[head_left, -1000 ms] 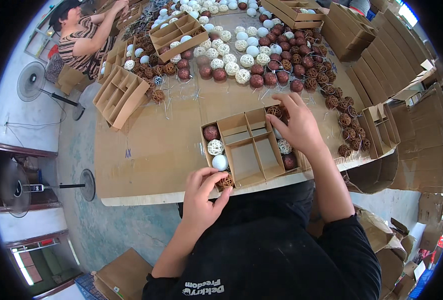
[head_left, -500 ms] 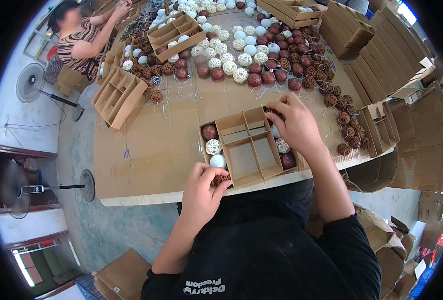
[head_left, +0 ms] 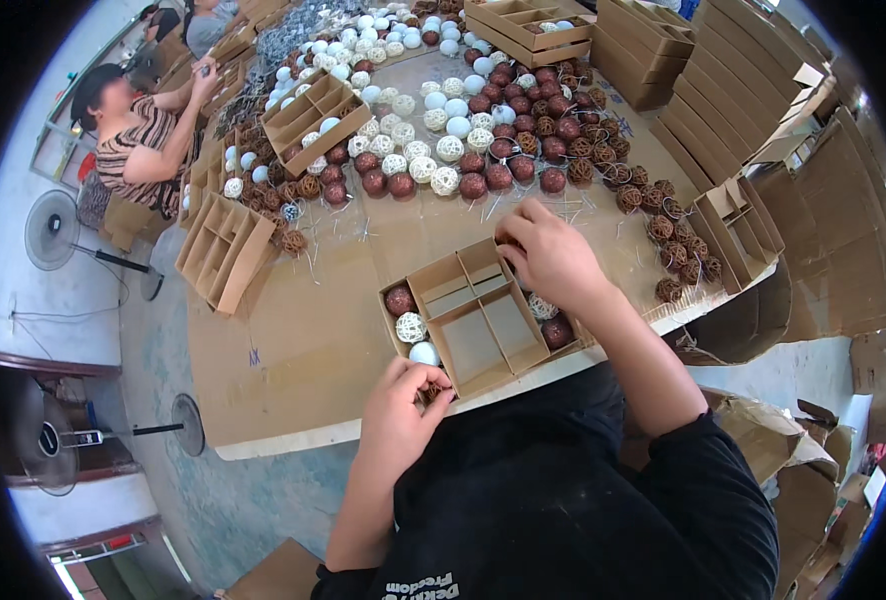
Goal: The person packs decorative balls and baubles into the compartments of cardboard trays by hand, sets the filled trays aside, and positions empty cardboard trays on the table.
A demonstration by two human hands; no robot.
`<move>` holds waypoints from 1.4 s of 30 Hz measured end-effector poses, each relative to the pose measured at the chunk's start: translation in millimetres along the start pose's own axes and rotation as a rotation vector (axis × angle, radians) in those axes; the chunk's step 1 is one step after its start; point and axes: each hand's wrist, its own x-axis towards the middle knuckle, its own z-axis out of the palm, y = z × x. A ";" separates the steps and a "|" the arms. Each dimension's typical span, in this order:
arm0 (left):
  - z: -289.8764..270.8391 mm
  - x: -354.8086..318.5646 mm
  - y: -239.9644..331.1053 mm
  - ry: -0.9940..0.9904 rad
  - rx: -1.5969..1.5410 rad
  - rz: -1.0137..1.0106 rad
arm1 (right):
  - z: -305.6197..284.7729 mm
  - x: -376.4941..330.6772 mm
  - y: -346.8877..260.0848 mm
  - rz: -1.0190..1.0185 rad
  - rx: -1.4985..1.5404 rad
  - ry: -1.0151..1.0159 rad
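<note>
A divided cardboard box [head_left: 471, 345] lies at the table's near edge. Down its left column sit a dark red glitter ball [head_left: 399, 300], a white wicker ball [head_left: 411, 327] and a smooth white ball [head_left: 424, 354]. At the near left corner the fingers of my left hand [head_left: 403, 405] close on a brown wicker ball [head_left: 434, 391], partly covered by them. My right hand [head_left: 558, 262] is bent over the far right corner; its fingertips and what they hold are hidden. Nearer me in that right column are another white wicker ball [head_left: 541, 308] and red glitter ball [head_left: 557, 332].
Many loose white and red balls [head_left: 473, 186] cover the table's far half, with brown wicker balls [head_left: 674, 257] to the right. Other divided boxes stand at left [head_left: 225, 250] and right [head_left: 738, 232]. Flat cardboard is stacked [head_left: 728, 95] at far right. A person [head_left: 143, 140] sits at far left.
The view has shifted, so the table and box appear turned slightly and lower. Both hands stay at the same box corners, the left still on the brown wicker ball. The balls keep their places.
</note>
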 end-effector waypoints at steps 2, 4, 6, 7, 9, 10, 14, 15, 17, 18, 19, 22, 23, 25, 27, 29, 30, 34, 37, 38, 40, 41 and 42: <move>3.6 2.5 -1.5 0.000 0.047 0.030 | 1.3 -1.8 6.0 -0.016 0.004 0.010; -0.1 3.0 3.8 -0.012 0.066 0.029 | 0.5 -4.1 8.9 -0.030 0.008 0.017; -5.7 2.8 9.2 0.000 -0.062 0.040 | -1.3 -4.9 12.3 -0.013 0.043 0.001; -5.3 4.0 7.3 -0.005 -0.059 0.047 | 2.5 -7.5 15.1 -0.068 0.007 0.011; -2.7 0.9 0.0 0.047 0.004 0.060 | 5.4 -12.4 10.7 -0.096 -0.051 -0.017; -0.7 2.1 -4.2 0.043 0.014 0.095 | 3.7 -13.8 9.6 -0.093 -0.055 -0.012; 0.9 1.9 -5.7 0.056 0.013 0.080 | -5.2 -30.0 -7.7 -0.040 -0.014 0.085; 0.7 1.4 -8.4 0.101 -0.021 0.114 | -12.8 -39.5 -15.4 -0.035 0.051 0.121; -1.4 -3.5 -22.9 0.185 -0.101 0.166 | -33.1 -54.3 -29.8 0.106 0.017 0.192; -1.4 -4.3 -30.5 0.263 -0.137 0.149 | -43.2 -58.8 -31.7 0.235 0.006 0.145; -1.9 -4.9 -39.6 0.342 -0.173 0.131 | -42.8 -59.9 -20.3 0.354 -0.012 -0.068; -3.4 3.7 -48.7 0.277 -0.321 0.052 | -32.5 -76.1 3.8 0.325 0.092 -0.190; -5.5 5.7 -45.1 0.235 -0.477 -0.019 | -30.6 -76.7 4.3 0.277 0.142 -0.209; -10.2 12.3 -41.4 0.261 -0.478 0.062 | -34.6 -67.7 6.8 0.262 0.119 -0.155; -18.4 15.8 -34.4 0.267 -0.584 0.136 | -58.7 -39.0 7.6 0.290 0.107 -0.077; -24.2 22.1 -59.4 0.284 -0.516 0.192 | -73.7 4.9 32.6 0.180 0.097 0.062; -17.1 28.7 -72.8 0.360 -0.499 0.187 | -82.2 32.9 50.3 0.150 0.014 0.059; -8.0 42.5 -90.3 0.440 -0.436 0.111 | -97.5 145.0 91.5 0.356 0.062 0.072; -8.9 41.6 -83.8 0.376 -0.087 0.059 | -75.0 218.9 148.5 0.516 -0.151 0.201; -8.3 43.3 -88.2 0.350 -0.087 0.079 | -70.0 226.8 157.8 0.628 0.003 0.232; 14.4 65.3 -88.1 0.310 -0.482 0.138 | -90.8 215.1 232.1 0.839 0.212 0.357; 8.6 60.3 -97.0 0.367 -0.493 0.157 | -65.3 218.0 205.1 0.775 0.279 0.397; 3.7 53.7 -100.3 0.355 -0.488 0.145 | -58.8 208.6 184.5 0.610 0.284 0.362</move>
